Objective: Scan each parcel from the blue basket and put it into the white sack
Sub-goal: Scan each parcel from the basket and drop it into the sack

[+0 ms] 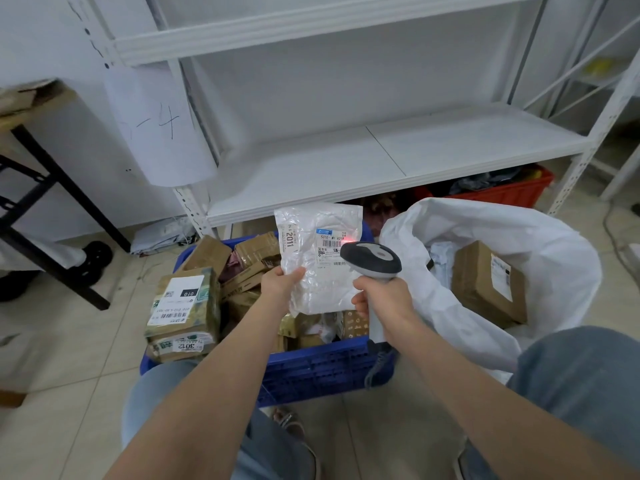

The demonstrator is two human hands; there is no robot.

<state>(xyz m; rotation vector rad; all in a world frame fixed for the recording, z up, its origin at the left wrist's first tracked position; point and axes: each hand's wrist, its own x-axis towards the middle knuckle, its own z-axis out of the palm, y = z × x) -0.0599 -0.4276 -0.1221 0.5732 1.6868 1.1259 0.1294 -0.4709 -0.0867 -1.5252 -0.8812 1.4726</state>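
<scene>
Scan step in hand. Left hand (282, 284) pinches the white poly mailer (311, 292) at its lower left edge, thumb on the front, fingers curled behind. The parcel is held upright above the blue basket (311, 372), label side towards the person. Right hand (384, 303) is wrapped fully round the grip of the handheld barcode scanner (372, 259), head aimed at the shipping label (330, 251). A red glow (349, 240) sits at the label's upper right, above the lower barcode rows.

To do it well, my judgement: tip the beam down onto the barcodes and keep the film taut. The mailer is thin, glossy, crinkled plastic, and wrinkles likely throw glare.

Basket: rigid blue plastic with a perforated wall, heaped with brown taped cartons and soft packets. White sack (519, 230) just to the right, mouth open, slack and crumpled — a brown carton (481, 282) with a label lies inside. Coiled grey cord (377, 368) hangs by the basket's near corner.
</scene>
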